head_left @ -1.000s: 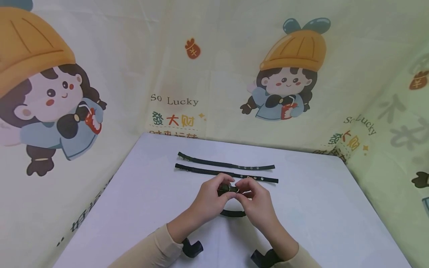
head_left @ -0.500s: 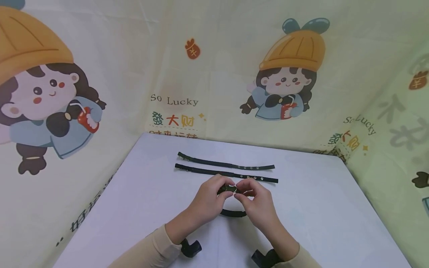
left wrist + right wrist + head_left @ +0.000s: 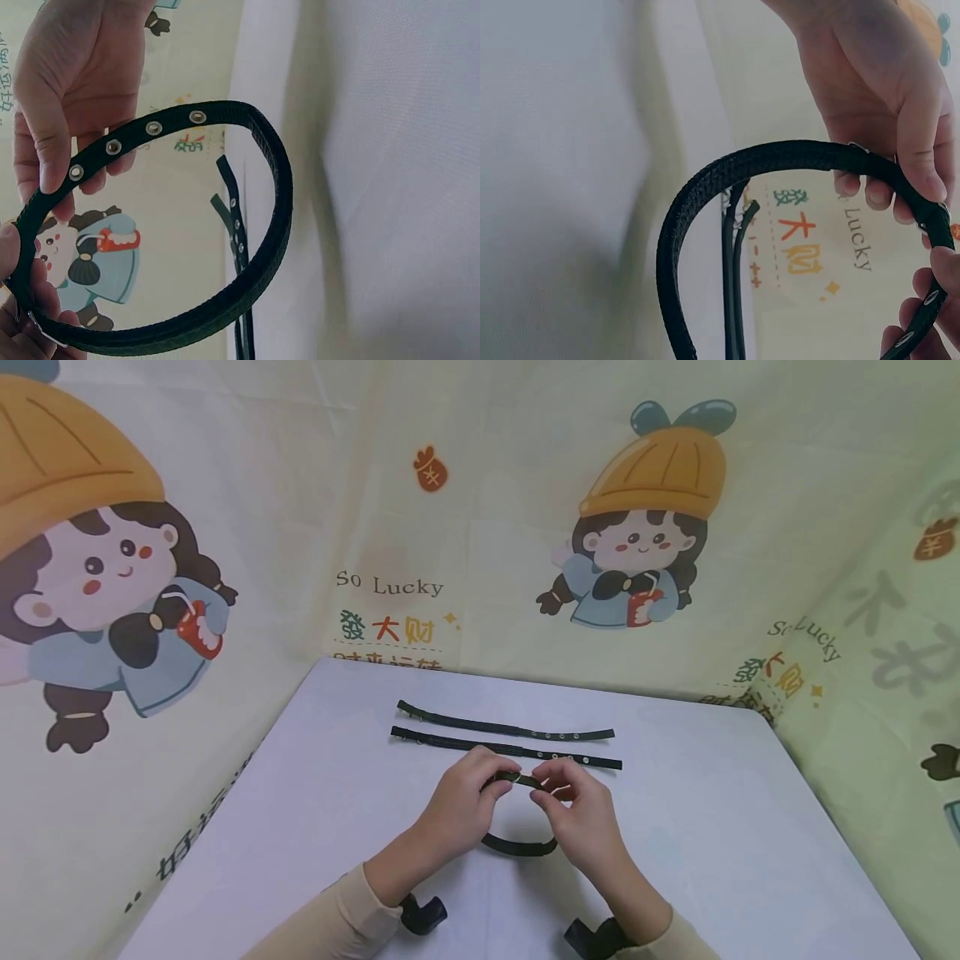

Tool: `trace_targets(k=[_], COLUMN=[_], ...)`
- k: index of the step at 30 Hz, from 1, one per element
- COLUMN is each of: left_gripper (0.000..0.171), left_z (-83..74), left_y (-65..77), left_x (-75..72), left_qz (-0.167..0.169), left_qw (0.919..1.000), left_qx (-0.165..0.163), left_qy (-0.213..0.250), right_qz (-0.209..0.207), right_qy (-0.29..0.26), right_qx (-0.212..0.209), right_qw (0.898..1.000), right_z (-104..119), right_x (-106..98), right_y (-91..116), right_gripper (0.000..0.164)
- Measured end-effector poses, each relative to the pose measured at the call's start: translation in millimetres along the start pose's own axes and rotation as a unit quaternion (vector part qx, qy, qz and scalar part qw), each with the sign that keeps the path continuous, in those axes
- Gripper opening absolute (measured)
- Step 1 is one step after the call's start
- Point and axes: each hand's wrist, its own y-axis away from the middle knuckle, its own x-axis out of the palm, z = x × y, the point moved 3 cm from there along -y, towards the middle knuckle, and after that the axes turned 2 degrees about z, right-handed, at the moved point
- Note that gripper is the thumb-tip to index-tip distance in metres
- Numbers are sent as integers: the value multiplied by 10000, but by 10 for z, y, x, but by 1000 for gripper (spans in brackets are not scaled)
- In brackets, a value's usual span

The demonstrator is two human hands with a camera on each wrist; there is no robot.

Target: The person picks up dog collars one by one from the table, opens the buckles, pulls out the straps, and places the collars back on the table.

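Note:
Above the table, both hands hold a dark collar (image 3: 519,847) bent into a loop, with metal eyelets along one end. My left hand (image 3: 457,793) pinches it at the buckle end between thumb and fingers; a small metal ring (image 3: 859,148) shows near that grip in the right wrist view. My right hand (image 3: 585,810) pinches the eyelet end, thumb on the near side. The two ends meet between the hands, where a bit of buckle metal (image 3: 46,330) shows in the left wrist view. Fingers partly hide the join.
Two similar dark collars (image 3: 465,723) (image 3: 480,746) lie stretched out side by side on the white table (image 3: 712,827), just beyond the hands. Dark devices (image 3: 423,916) are worn at both wrists. A printed cloth (image 3: 495,543) encloses the table's back and sides.
My left hand has shifted slightly left and the hands stand a little farther apart. More strap shows between them, and the loop hangs a bit wider and lower.

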Motion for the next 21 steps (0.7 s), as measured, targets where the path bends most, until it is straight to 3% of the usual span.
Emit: trace_targets(k=[16, 21], left_gripper=[20, 25], left_z=[81, 98], left_y=[-3, -5], left_x=[-20, -58], left_qz=[433, 322], left_qw=[9982, 9985], left_qx=[-386, -304], left_qy=[160, 320], right_qz=[-119, -190], right_qy=[-75, -23], right_qx=[-58, -108], right_qw=[9999, 9998], right_z=[-25, -40], right_x=[-35, -55], right_y=[-11, -14], right_gripper=[33, 32])
